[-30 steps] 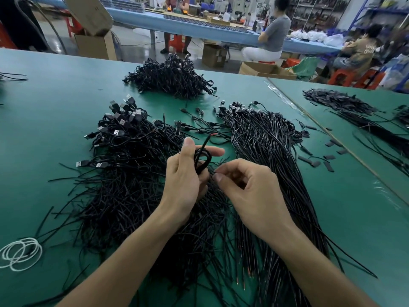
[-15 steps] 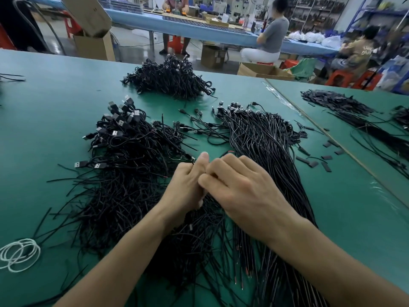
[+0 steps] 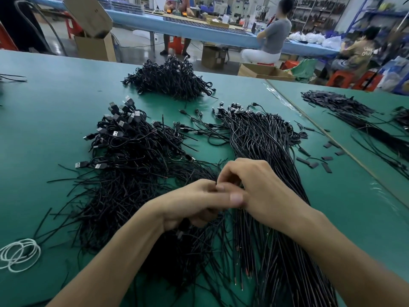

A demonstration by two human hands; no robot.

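Head view: no lettering can be read. The pale print on a seated person's shirt (image 3: pixel 365 52) at the far bench is too blurred to make out.

The left hand (image 3: pixel 190 202) and right hand (image 3: pixel 254 187) meet above the middle of the green table (image 3: pixel 44 111). Both have their fingers curled tightly, pinching a thin black cable (image 3: pixel 215 183). The knuckles hide most of it, and only a short strand shows between the fingertips.

Under the left wrist spreads a tangled pile (image 3: pixel 132 156) of matte black leads with silver USB plugs. Under the right lies a straighter bundle (image 3: pixel 265 151), its glossy strands running side by side. A third heap (image 3: pixel 170 80) sits near the far edge.

Bare mat lies open left of the tangle and right of the bundle, up to the seam (image 3: pixel 332 140) with the next table. Flat black sleeve pieces (image 3: pixel 325 167) lie scattered near that seam. A white cord loop (image 3: pixel 17 254) lies at the near left.
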